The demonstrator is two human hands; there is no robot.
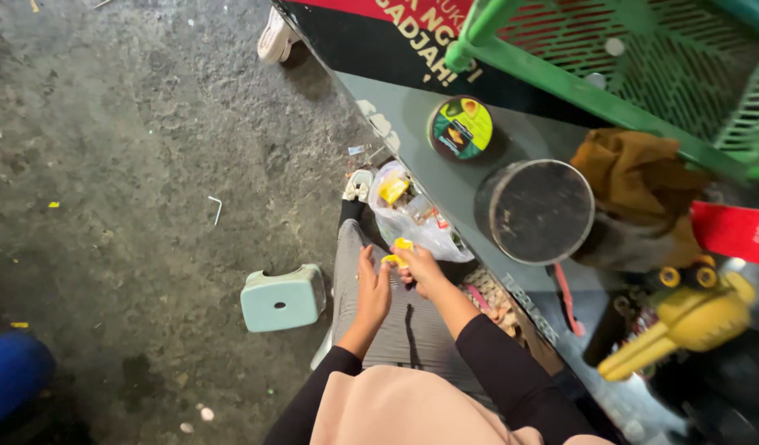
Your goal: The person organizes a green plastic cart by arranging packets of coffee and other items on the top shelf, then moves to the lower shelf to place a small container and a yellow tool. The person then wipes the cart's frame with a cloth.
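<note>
Item: small yellow piece (398,251), pinched in my right hand (421,270); my left hand (371,288) open, touching alongside. Plastic bag (416,218) just beyond, at counter (445,177) edge.

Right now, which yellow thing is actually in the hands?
The small yellow piece pinched by the right hand; the other yellow item lies in the clear bag.

Dim, uneven light; soft blur, perhaps slight edge distortion.
</note>
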